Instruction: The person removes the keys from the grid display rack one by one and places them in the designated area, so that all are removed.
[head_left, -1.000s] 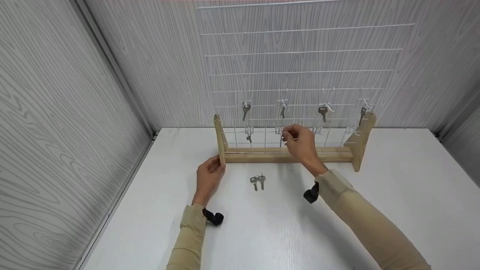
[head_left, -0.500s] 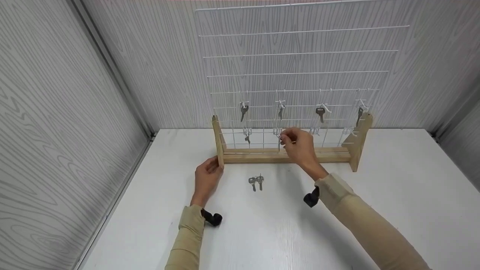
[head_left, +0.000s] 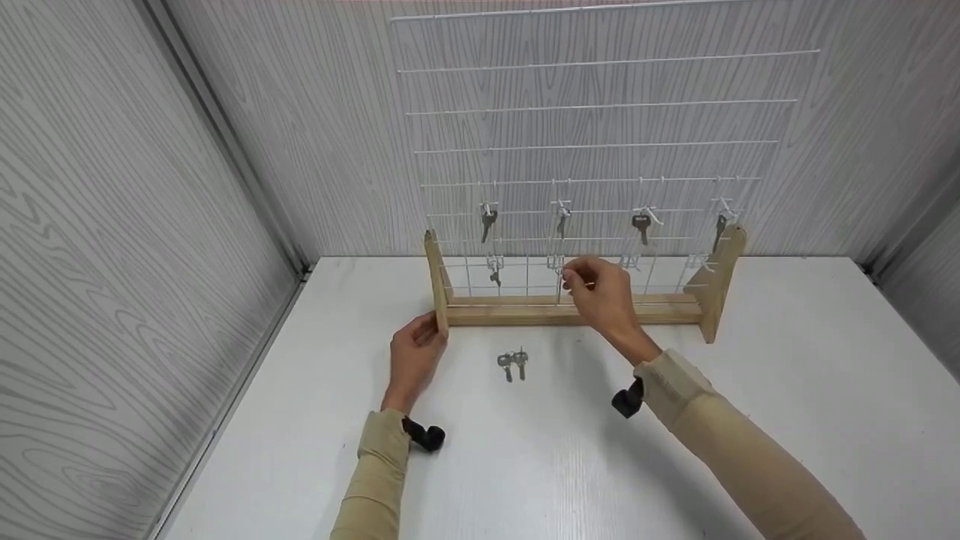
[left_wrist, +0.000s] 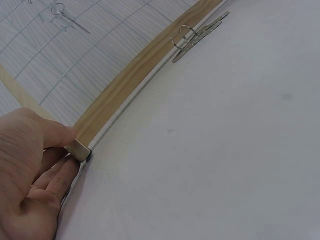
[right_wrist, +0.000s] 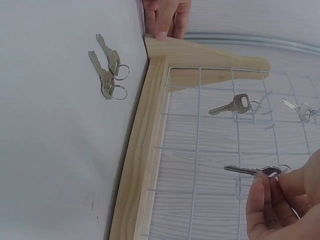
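Observation:
My right hand (head_left: pixel 604 296) pinches a key (right_wrist: pixel 245 170) by its head, with a metal ring (right_wrist: pixel 285 168) on it. It is at the second hook (head_left: pixel 555 262) of the lower row on a white wire grid. The fingers partly cover the key's head. My left hand (head_left: pixel 414 360) grips the wooden side piece (head_left: pixel 437 279) of the stand near its foot, thumb on one side and fingers on the other. A smaller-looking key (head_left: pixel 495 276) hangs on the first lower hook. Two loose keys (right_wrist: pixel 103 75) with rings lie on the white table in front of the stand.
Keys hang along the upper row of hooks, including one (head_left: pixel 641 225) right of centre. Two lower hooks on the right, such as this hook (head_left: pixel 699 262), carry no key. Grey wood-grain panels (head_left: pixel 360 150) enclose the white table (head_left: pixel 487 465) at the back and sides.
The head view has shifted slightly. My right hand stays at the same hook with only small finger movement, and my left hand keeps its grip on the stand.

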